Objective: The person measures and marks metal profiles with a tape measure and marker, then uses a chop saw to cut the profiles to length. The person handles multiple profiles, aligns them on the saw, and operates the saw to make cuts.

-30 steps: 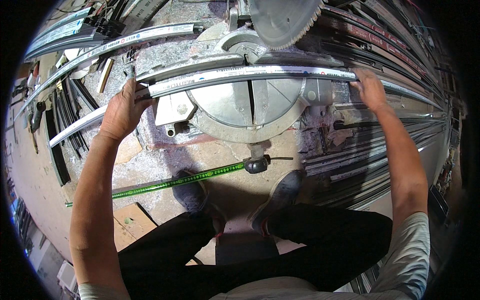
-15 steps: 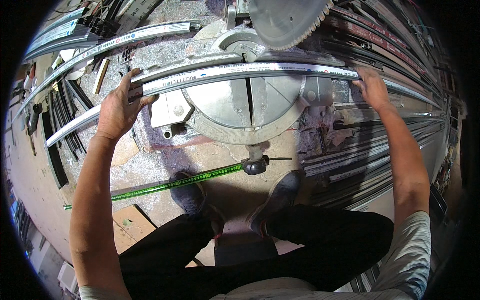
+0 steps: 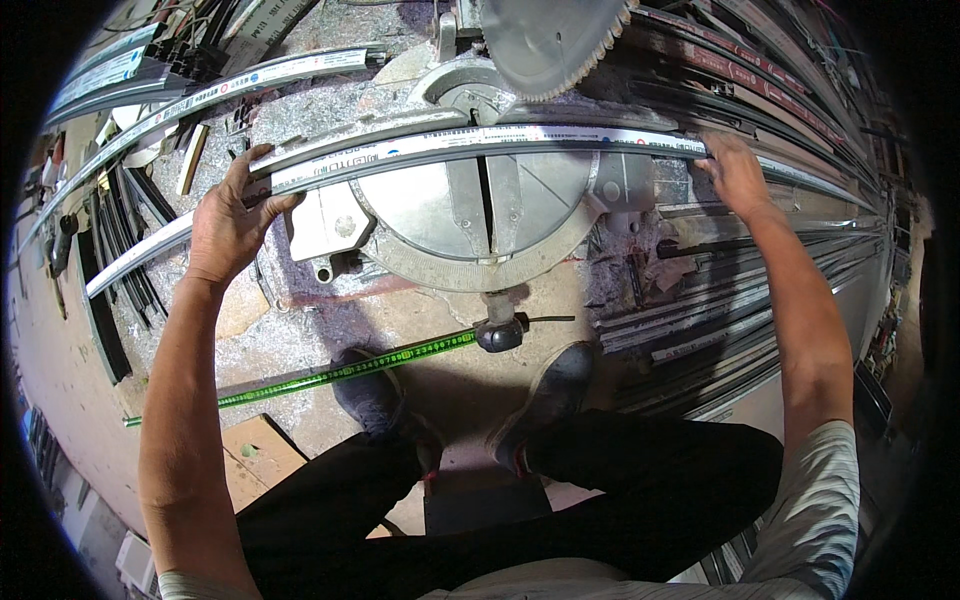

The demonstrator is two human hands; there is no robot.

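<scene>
A long metal profile (image 3: 420,147) with a white printed film lies across the round table of a miter saw (image 3: 420,205), along its fence. My left hand (image 3: 228,220) grips the profile left of the saw table, thumb on the near side and fingers over the far side. At the right, my right hand (image 3: 735,170) is closed on the profile near the table's right edge. The toothed saw blade (image 3: 555,45) is raised above and behind the profile. Below the table's front edge sticks out the saw's dark knob (image 3: 499,335).
A green tape measure strip (image 3: 330,376) stretches across the floor left of the knob. Stacks of long profiles (image 3: 710,310) lie at the right. Another film-covered profile (image 3: 250,80) lies at the far left, near dark offcuts (image 3: 125,240). My shoes (image 3: 370,395) stand before the saw.
The view has shifted slightly, so the saw and profile appear a little further left. Both hands keep their hold on the profile, and the blade stays raised.
</scene>
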